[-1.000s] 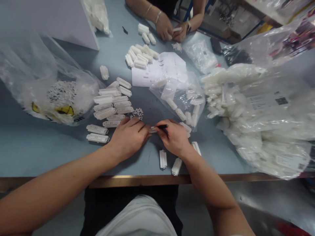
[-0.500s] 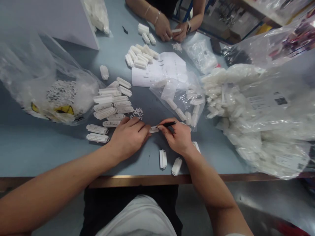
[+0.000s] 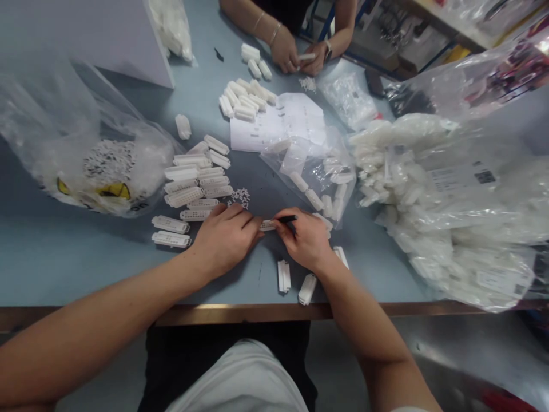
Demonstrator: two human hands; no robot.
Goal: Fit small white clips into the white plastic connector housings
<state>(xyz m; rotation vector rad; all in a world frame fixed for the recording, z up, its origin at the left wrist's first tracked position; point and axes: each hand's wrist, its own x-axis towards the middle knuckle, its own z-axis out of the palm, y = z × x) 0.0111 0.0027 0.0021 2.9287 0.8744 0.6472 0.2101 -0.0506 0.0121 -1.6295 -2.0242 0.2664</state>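
Observation:
My left hand (image 3: 227, 239) rests on the table with its fingers closed on the left end of a small white plastic housing (image 3: 267, 225), which has a row of holes along it. My right hand (image 3: 306, 237) pinches a black pen-like tool (image 3: 286, 218), its tip hidden by the fingers over the right end of that housing. Just beyond my left fingers lies a small heap of tiny white pieces (image 3: 240, 197). Left of them is a pile of similar white housings (image 3: 184, 197). More housings (image 3: 283, 277) lie beside my right wrist.
A clear bag (image 3: 115, 166) of tiny white pieces stands at the left. Large bags of white parts (image 3: 450, 194) fill the right side. A printed sheet (image 3: 278, 120) and a bag of housings (image 3: 313, 177) lie ahead. Across the table, a co-worker's hands (image 3: 295, 56) hold a white part.
My right hand and the black tool have shifted slightly left along the housing. My left hand stays in place. The whole view has moved a little.

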